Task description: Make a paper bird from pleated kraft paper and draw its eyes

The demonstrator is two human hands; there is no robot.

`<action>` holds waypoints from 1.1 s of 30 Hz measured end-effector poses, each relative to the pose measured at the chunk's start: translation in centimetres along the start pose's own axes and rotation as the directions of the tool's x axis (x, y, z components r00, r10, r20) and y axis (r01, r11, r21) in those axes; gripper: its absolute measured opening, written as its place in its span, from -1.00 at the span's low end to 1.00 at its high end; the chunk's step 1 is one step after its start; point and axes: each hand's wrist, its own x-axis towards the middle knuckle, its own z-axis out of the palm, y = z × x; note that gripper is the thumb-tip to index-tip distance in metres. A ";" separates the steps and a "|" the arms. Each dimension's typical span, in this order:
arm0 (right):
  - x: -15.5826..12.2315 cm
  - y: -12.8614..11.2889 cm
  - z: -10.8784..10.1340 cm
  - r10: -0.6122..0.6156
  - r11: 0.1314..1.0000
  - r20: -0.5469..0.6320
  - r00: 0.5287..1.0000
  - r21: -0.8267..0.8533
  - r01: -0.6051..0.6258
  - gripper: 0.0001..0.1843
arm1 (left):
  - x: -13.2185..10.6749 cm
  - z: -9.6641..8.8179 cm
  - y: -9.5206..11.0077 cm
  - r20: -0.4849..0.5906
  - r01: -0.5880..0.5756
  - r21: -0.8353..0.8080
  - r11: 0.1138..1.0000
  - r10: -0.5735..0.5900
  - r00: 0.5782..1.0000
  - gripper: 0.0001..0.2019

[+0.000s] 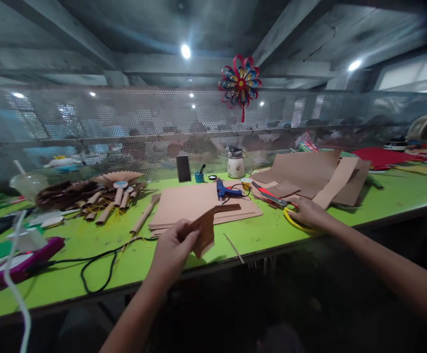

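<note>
Between the thumb and fingers of my left hand (178, 245) is a small folded piece of brown paper (206, 231), held up over the table's front edge. Over to the right, my right hand (308, 214) is closed on a handle of the scissors (294, 223), which have yellow on the handle; their blades point left and away. Some of its fingers are hidden. Beyond my left hand lies a stack of light brown sheets (180, 198). On the stack rest a blue glue gun (228, 190) and some dark brown strips (228, 208).
Large brown paper sheets (301, 169) lie behind my right hand. Left on the green table (250, 240) are paper fans with rolled handles (118, 196), a looped black cable (99, 267) and a purple power strip (22, 262). A bottle (236, 164) stands by the mesh partition (162, 152).
</note>
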 end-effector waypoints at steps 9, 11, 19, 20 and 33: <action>1.2 -5.3 -0.8 -0.144 0.982 -0.135 0.980 0.106 0.159 -0.68 | 11.4 -0.7 -3.0 -0.007 -0.048 0.315 0.948 0.053 0.999 -0.91; 2.5 -8.0 -0.4 -0.220 0.959 -0.116 0.969 0.155 0.236 -0.70 | 13.3 -1.0 -3.9 -0.030 -0.027 0.370 0.929 0.040 0.999 -0.90; 7.4 -15.2 3.7 -0.338 0.912 -0.023 0.941 0.240 0.334 -0.69 | 12.8 -0.7 -6.1 0.119 -0.158 0.576 0.802 0.108 0.987 -0.84; 7.4 -15.3 4.1 -0.341 0.911 -0.010 0.940 0.243 0.333 -0.70 | 12.5 -0.6 -6.3 0.174 -0.172 0.572 0.802 0.087 0.981 -0.83; 5.2 -14.9 2.9 -0.344 0.765 -0.020 0.939 0.573 0.293 -0.86 | 11.7 -1.4 -3.4 0.086 -0.006 0.176 0.984 -0.009 0.996 -0.61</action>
